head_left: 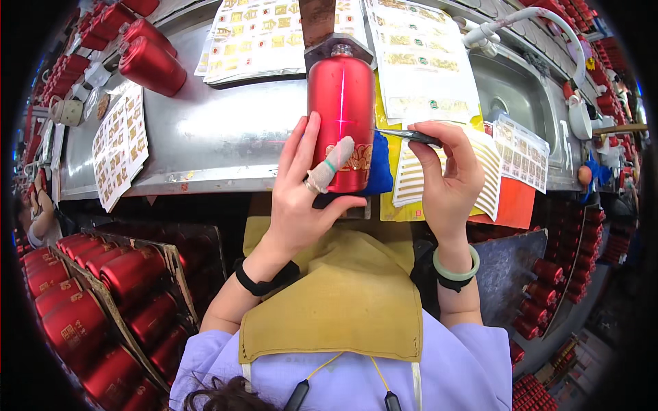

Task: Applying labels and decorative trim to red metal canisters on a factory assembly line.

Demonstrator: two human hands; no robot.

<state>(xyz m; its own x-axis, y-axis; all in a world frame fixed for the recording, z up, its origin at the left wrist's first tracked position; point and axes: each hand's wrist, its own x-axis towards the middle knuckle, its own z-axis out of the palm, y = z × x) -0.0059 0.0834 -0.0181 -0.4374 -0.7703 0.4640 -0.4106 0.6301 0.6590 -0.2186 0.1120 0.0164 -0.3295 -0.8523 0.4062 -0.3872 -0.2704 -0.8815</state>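
A glossy red bottle (340, 89) lies on its side in front of me, its clear glass neck pointing away. Gold decoration (358, 158) shows on its surface near the base. My left hand (301, 171) grips the base end, fingers along the left side and thumb by the bottom. A whitish finger cover (339, 152) with a green band is on one finger, which presses beside the gold pattern. In my right hand (449, 161), pinched between thumb and fingers, are dark metal tweezers (411, 136), their tips close to the bottle's right side. Blue cloth (381, 171) lies under the bottle.
Decal sheets in gold (257, 41) and white (432, 68) lie behind and to the right, with gold-striped strips (483, 168) by my right hand. A sink (517, 82) with a curved faucet (548, 17) is at the right. Red bottles fill crates (130, 301) at the lower left.
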